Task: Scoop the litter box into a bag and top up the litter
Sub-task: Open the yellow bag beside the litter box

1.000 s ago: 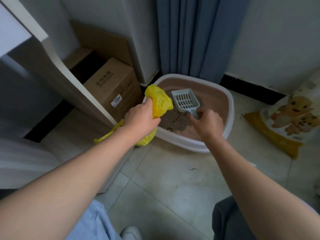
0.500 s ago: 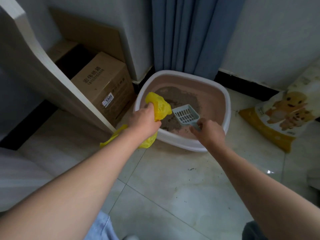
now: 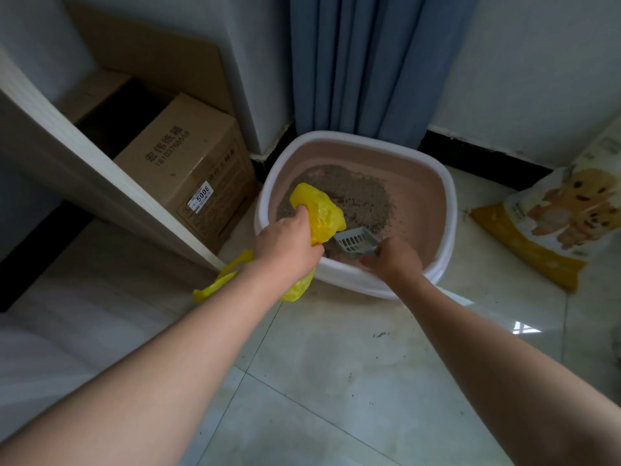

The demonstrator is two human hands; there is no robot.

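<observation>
A pink litter box with a white rim (image 3: 448, 210) stands on the floor by the curtain, with grey-brown litter (image 3: 356, 193) heaped in its left half. My left hand (image 3: 285, 245) grips a yellow plastic bag (image 3: 319, 211) over the box's near left rim; the bag's tail hangs down to the floor. My right hand (image 3: 391, 260) holds the handle of a grey slotted scoop (image 3: 354, 242), whose head lies low in the litter at the box's near side, right beside the bag.
A yellow and white litter sack (image 3: 554, 223) printed with cartoon animals lies on the tiles to the right. A cardboard box (image 3: 188, 163) sits left of the litter box under a slanted white board (image 3: 100, 183). Blue curtain (image 3: 366, 62) hangs behind. Specks of litter dot the floor.
The scoop came down from above the box into the litter at the near edge. My left hand with the bag moved slightly right, over the rim.
</observation>
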